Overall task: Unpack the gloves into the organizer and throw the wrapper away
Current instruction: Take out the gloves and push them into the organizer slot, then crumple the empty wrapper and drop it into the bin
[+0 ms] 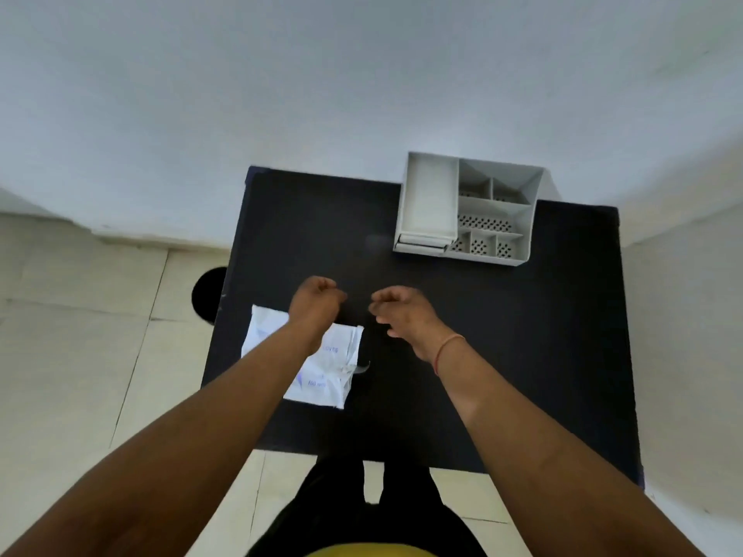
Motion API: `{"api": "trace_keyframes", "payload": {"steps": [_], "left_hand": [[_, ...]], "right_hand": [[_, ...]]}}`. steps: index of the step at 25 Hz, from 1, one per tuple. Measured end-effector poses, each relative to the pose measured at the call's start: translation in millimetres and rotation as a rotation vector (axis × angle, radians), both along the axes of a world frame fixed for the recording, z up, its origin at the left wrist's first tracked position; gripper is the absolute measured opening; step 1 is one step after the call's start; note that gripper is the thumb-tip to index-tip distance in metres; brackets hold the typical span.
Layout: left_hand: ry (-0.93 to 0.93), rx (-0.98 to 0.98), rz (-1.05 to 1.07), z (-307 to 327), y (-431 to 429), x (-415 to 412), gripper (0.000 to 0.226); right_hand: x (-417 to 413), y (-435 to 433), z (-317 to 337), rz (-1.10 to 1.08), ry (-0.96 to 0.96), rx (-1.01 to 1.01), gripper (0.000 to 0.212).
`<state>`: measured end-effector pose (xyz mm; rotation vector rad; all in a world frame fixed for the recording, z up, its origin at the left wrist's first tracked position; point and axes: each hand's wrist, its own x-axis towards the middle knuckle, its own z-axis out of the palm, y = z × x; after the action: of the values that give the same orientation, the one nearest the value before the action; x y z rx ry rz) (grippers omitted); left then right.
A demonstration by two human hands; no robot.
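A black table [502, 335] stands against a plain white wall [362, 74] on a pale tiled floor [80, 355].

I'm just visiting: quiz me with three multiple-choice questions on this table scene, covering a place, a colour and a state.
1. Where is the organizer?
A. far right part of the table
B. near left part
C. on the floor

2. What colour is the table?
A. white
B. black
C. red

3. What are the hands doing?
A. both grip the glove packet
B. one lifts the organizer
C. both hold nothing

Answers: 1 A, it stands by the wall. 2 B, the top is dark. 3 C, the left hand and right hand hover loosely curled; the glove packet lies flat.
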<state>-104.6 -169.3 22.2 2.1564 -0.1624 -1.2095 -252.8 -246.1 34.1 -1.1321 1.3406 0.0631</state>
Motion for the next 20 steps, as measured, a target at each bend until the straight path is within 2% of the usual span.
{"api": "trace_keyframes", "payload": {"steps": [2,4,6,7,9,11,13,14,15,17,19,20], "left_hand": [[-0.084,0.077,0.025,-8,47,16,0.024],[-0.091,0.136,0.086,-12,87,32,0.029],[-0.075,0.158,0.076,-18,116,43,0.04],[-0.059,0.161,0.05,-21,127,46,0.045],[-0.001,0.163,-0.001,-26,139,46,0.057],[0.089,0.146,0.014,-25,149,46,0.07],[0.13,0.105,0.032,-16,153,49,0.081],[0.13,0.074,0.016,-9,155,52,0.086],[0.148,0.018,-0.006,-1,156,56,0.09],[0.316,-0.134,-0.008,21,155,64,0.091],[0.44,-0.314,-0.025,47,155,63,0.075],[0.421,-0.371,-0.033,62,156,58,0.063]], "right_hand": [[15,28,-11,0.207,0.051,-0.057,0.042],[29,48,-20,0.323,0.157,-0.187,0.056],[37,56,-28,0.31,0.254,-0.254,0.068],[39,58,-31,0.267,0.265,-0.216,0.072],[42,62,-35,0.322,0.298,-0.118,0.061],[47,71,-37,0.421,0.326,-0.074,0.032],[55,79,-28,0.339,0.209,0.024,0.013],[59,81,-17,0.281,0.103,0.117,0.012],[64,82,-6,0.207,-0.031,0.246,0.018],[67,81,17,0.028,-0.313,0.559,0.04],[69,81,44,-0.04,-0.492,0.76,0.051],[70,82,58,-0.027,-0.528,0.784,0.051]]}}
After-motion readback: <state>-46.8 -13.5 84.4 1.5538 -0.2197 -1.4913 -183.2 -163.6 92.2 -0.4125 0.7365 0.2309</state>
